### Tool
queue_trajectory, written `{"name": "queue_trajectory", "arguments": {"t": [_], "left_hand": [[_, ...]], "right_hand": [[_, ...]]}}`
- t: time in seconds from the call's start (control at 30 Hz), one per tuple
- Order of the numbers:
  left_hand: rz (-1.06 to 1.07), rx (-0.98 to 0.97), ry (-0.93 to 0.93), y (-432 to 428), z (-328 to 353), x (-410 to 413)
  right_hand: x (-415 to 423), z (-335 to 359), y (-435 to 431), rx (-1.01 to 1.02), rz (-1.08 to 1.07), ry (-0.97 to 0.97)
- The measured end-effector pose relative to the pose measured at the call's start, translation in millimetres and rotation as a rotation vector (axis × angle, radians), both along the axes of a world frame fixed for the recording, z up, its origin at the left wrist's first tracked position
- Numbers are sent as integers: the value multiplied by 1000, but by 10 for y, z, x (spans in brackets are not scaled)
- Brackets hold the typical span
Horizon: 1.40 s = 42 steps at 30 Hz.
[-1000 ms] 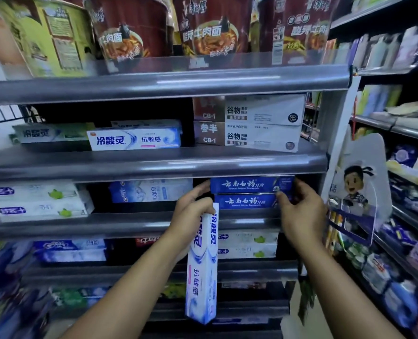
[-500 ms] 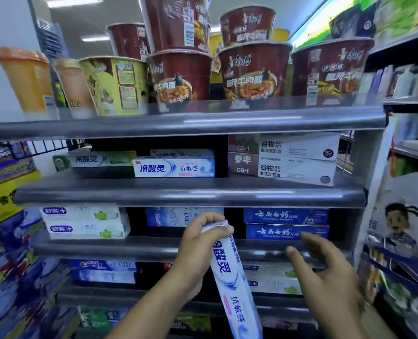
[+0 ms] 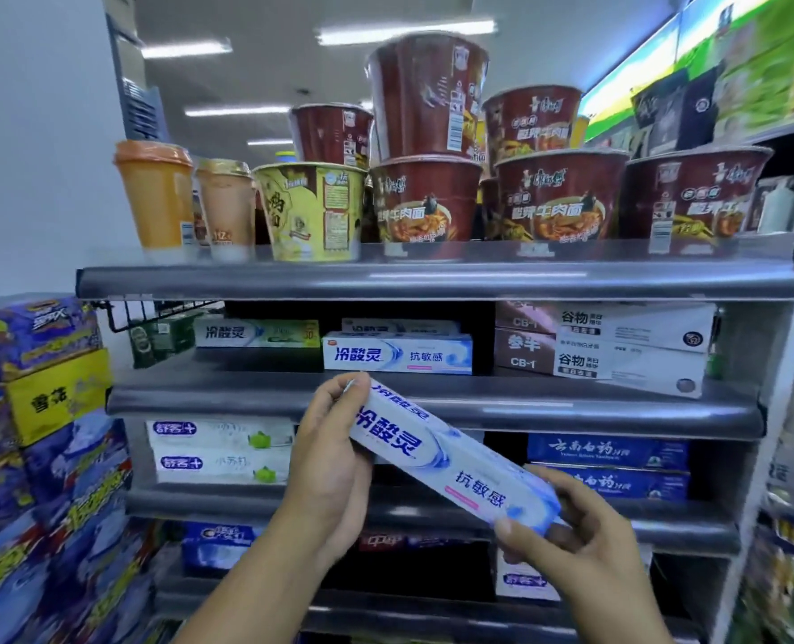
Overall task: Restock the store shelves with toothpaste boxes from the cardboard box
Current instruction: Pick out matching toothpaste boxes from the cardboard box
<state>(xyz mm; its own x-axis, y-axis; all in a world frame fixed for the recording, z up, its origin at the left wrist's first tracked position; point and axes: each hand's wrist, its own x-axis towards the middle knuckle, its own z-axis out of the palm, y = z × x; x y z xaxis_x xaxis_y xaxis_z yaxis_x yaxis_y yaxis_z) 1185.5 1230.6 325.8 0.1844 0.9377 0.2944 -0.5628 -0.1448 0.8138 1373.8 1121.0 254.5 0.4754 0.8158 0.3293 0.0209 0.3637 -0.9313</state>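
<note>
Box (image 3: pixel 451 462) is showing as a long, narrow carton, white fading into pale blue swirls. Its face is carrying large dark-blue characters near the upper end, smaller blue characters toward the lower end, and a thin pink strip beneath those.

Its long axis is running diagonally, from upper left down to lower right of the frame centre. The printed face is turning toward the camera, and the upper end is pointing up and left toward the shelf (image 3: pixel 432 404) edge.

The box is being held in the air at frame centre, in front of the shelf edge and the row below it, not resting on any surface.

Left hand (image 3: pixel 330 471) is gripping the upper end: thumb lying along the top corner, fingers curling round behind the carton. Right hand (image 3: pixel 567 532) is pinching the lower end, thumb pressing the front face, fingers curling behind.

A matching carton (image 3: pixel 397 357) is lying flat on the shelf just above the held one. Dark-blue cartons (image 3: pixel 609 450) are lying stacked at right centre. Noodle cups (image 3: pixel 425 202) are standing along the top shelf.
</note>
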Motion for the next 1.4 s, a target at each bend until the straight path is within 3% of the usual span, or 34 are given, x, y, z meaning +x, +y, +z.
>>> {"name": "queue_trajectory", "arguments": {"t": [0.23,0.43,0.6,0.83,1.03,1.4], "left_hand": [[150,300,313,387,237,-488],[407,420,635,898,440,-683],[495,399,818,1208,454,-698],[493,342,880,1523,645,-543],[438,248,1064,1741,681,-453],[417,144,971,1762,648,-447]], "right_hand": [[-120,670,355,275,-217,-142],[-53,1070,914,131,-330,-429],[-17,1195,1211,33,-389,-499],[20,1365,1457,-134,-503,-524],[48,1419,1539,-287,-512,-519],[89,1439,1544,-331,-500,-463]]}}
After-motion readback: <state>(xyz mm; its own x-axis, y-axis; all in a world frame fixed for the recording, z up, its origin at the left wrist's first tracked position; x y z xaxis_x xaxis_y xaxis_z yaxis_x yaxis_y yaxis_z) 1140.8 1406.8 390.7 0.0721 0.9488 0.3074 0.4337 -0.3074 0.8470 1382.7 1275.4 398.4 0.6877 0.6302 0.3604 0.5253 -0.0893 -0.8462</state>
